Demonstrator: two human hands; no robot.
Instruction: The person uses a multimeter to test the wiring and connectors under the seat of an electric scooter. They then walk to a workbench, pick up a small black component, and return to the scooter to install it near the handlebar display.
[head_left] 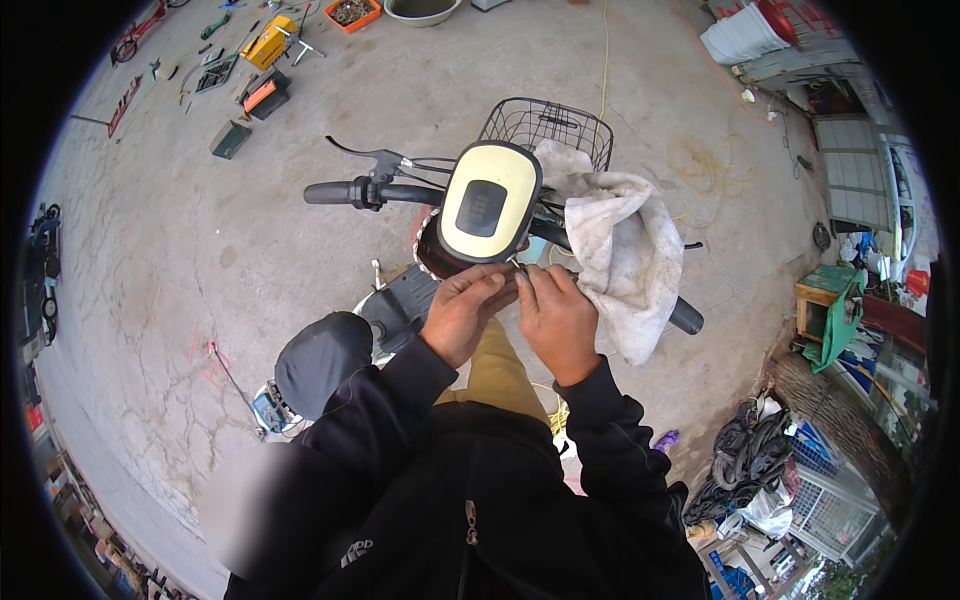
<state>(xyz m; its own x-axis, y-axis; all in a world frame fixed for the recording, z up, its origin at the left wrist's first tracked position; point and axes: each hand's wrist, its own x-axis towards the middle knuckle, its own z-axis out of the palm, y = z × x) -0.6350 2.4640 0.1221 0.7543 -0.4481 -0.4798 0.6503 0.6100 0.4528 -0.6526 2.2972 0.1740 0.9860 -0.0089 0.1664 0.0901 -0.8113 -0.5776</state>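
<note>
I stand over an electric scooter on a concrete floor. Its cream dashboard panel (488,203) with a dark screen faces up between the black handlebar (345,192) and a dirty white cloth (625,255) draped over the right grip. My left hand (465,310) and my right hand (555,318) meet just below the panel's lower edge, fingers pinched together around something small and metallic that I cannot make out. The fingertips touch each other. A wire basket (545,125) sits in front of the handlebar. The black seat (322,360) is at my lower left.
Tools, a yellow case (268,42) and an orange tray (352,13) lie scattered on the floor at the far left. A basin (422,10) stands at the top. Old tyres (745,450) and clutter pile up at the lower right, with a green stool (825,300) nearby.
</note>
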